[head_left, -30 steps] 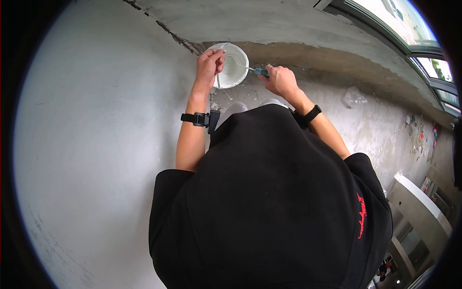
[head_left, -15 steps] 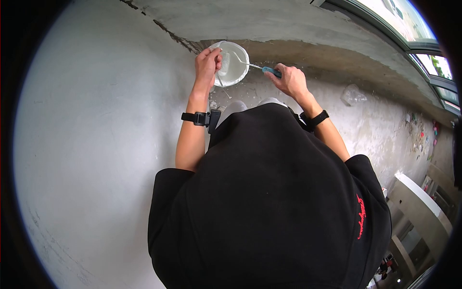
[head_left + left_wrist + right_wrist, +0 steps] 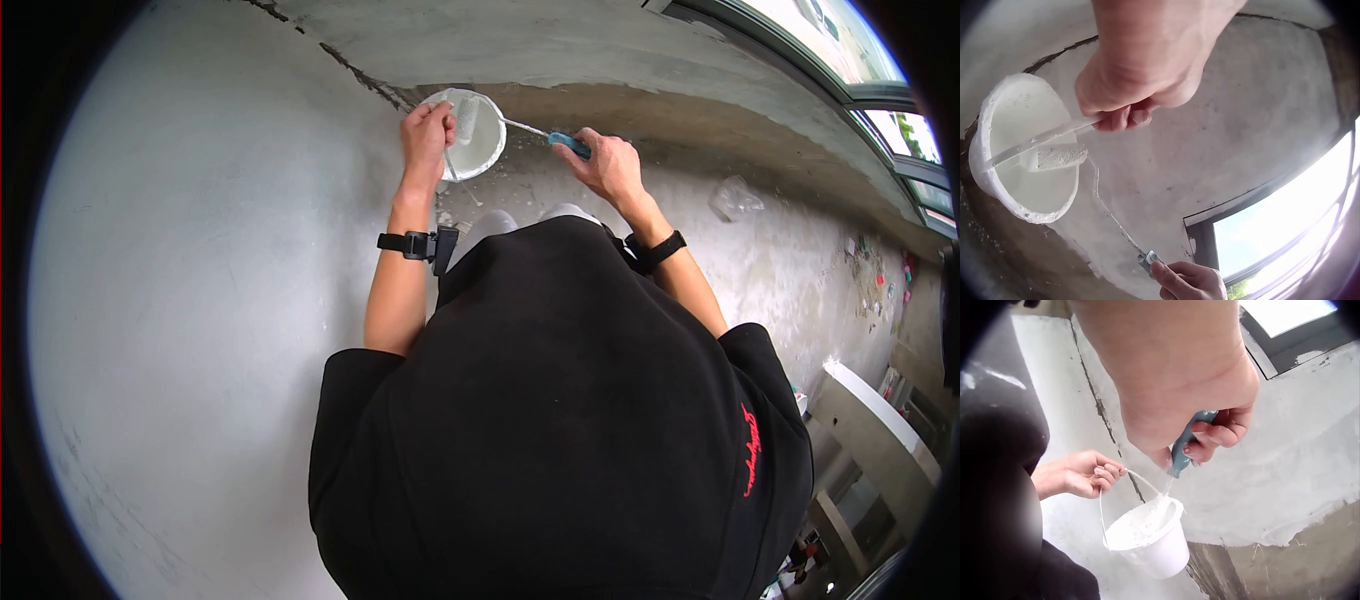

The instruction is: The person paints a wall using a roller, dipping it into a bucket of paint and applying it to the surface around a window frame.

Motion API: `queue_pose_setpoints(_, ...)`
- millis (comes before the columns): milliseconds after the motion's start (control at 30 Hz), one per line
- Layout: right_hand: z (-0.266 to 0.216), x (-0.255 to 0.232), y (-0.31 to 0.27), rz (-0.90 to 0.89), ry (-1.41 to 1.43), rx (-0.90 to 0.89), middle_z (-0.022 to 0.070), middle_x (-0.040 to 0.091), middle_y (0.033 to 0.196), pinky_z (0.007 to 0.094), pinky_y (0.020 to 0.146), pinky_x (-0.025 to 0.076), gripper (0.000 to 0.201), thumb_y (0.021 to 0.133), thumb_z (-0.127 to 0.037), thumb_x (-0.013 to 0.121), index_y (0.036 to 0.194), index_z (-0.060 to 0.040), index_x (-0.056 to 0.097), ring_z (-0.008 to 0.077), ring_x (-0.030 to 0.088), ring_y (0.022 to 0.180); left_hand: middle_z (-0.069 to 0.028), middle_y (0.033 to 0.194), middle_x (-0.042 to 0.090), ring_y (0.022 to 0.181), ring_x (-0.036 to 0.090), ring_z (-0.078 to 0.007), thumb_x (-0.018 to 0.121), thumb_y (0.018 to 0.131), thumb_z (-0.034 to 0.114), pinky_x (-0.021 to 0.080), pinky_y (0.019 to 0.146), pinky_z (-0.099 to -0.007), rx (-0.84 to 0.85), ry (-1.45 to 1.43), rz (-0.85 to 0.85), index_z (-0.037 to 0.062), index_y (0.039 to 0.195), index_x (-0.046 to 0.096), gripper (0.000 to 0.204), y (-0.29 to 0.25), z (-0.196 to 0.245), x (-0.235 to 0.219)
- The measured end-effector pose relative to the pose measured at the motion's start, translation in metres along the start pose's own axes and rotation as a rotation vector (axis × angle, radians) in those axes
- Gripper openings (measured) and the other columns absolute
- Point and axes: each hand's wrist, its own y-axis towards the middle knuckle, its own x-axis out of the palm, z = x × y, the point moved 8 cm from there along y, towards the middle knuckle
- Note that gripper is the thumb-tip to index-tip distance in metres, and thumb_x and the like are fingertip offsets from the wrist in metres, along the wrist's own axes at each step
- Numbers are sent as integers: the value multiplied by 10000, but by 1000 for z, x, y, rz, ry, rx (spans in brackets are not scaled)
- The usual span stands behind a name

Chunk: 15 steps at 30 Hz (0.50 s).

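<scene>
My left hand (image 3: 426,145) grips the thin white bail handle (image 3: 1047,135) of a white bucket (image 3: 1169,556). Pale white paint coats the bucket's inside and rim. A small paint roller (image 3: 1060,157) lies within the bucket's mouth, its sleeve covered in white. From the sleeve, a bent, paint-spattered wire frame (image 3: 1112,215) runs out over the rim to a blue-green grip (image 3: 1186,440). The right hand (image 3: 608,165) holds that grip, fingers curled round it, to the right of the bucket in the head view.
A smooth grey wall (image 3: 200,280) rises at the left, meeting another wall along a dark crack (image 3: 360,72). Windows (image 3: 880,110) are at the upper right. On the concrete floor lie a clear plastic bag (image 3: 735,200) and, farther right, scattered debris (image 3: 868,285).
The right hand has drawn back to the right with the roller, whose white sleeve now shows inside the bucket. The bucket has shifted slightly left; the left hand keeps its grip.
</scene>
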Motion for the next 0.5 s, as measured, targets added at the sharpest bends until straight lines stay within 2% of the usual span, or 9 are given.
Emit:
queue_pose_setpoints(167, -10, -7, 7, 15, 11, 6, 123, 664, 669, 401, 598, 526, 404, 834, -479, 630, 853, -77, 666, 311, 662, 646, -18, 625, 514, 450, 417, -68, 619, 845, 73, 247, 395, -214, -9, -30, 24, 39, 779, 540, 108, -2, 3, -2)
queue_pose_setpoints(233, -15, -14, 7, 96, -9, -76, 108, 666, 672, 394, 582, 522, 380, 842, -462, 631, 838, -82, 647, 300, 662, 638, -29, 630, 517, 448, 418, -73, 612, 844, 66, 251, 395, -216, -8, -59, 16, 25, 797, 543, 93, -2, 1, 0)
queue_pose_setpoints(333, -15, -16, 8, 136, -29, -106, 100, 664, 671, 387, 569, 518, 360, 850, -447, 628, 835, -87, 638, 289, 660, 629, -36, 632, 520, 450, 421, -75, 605, 845, 63, 255, 395, -216, -15, -56, 19, 15, 810, 546, 84, -2, 1, 0)
queue_pose_setpoints(500, -17, -18, 12, 113, -51, -95, 95, 663, 671, 384, 569, 518, 351, 850, -438, 630, 836, -87, 634, 283, 661, 630, -40, 637, 525, 448, 419, -77, 609, 843, 65, 259, 394, -217, -34, -57, 15, 12, 818, 549, 84, -3, 0, 0)
